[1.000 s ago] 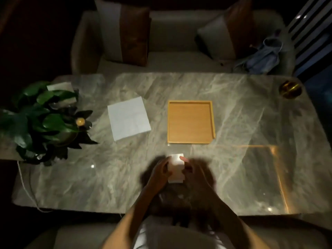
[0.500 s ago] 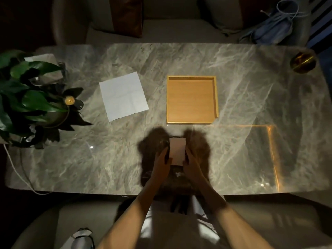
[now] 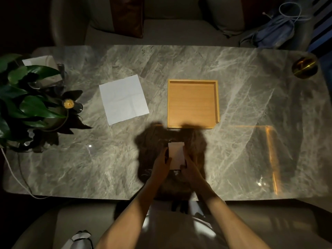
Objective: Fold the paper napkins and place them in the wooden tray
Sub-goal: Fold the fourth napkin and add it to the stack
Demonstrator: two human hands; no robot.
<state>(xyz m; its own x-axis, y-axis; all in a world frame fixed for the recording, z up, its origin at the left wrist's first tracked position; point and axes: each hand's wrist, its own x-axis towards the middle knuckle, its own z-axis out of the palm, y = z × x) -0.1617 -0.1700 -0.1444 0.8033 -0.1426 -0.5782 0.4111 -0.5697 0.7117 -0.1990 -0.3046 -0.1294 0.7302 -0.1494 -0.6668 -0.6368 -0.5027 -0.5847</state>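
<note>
A small folded white napkin is held over the near middle of the marble table. My left hand grips its left edge and my right hand grips its right edge. Just beyond it sits a square wooden tray with nothing inside. An unfolded white napkin lies flat to the tray's left, creased into quarters.
A leafy potted plant fills the table's left end, with a white cable trailing off the edge. A brass round object sits at the far right corner. A sofa with cushions and a blue garment lies beyond.
The view tilted down, so the table sits higher in frame. Both hands stay on the folded napkin and have pressed it flatter and lower, in shadow near the tray's front edge.
</note>
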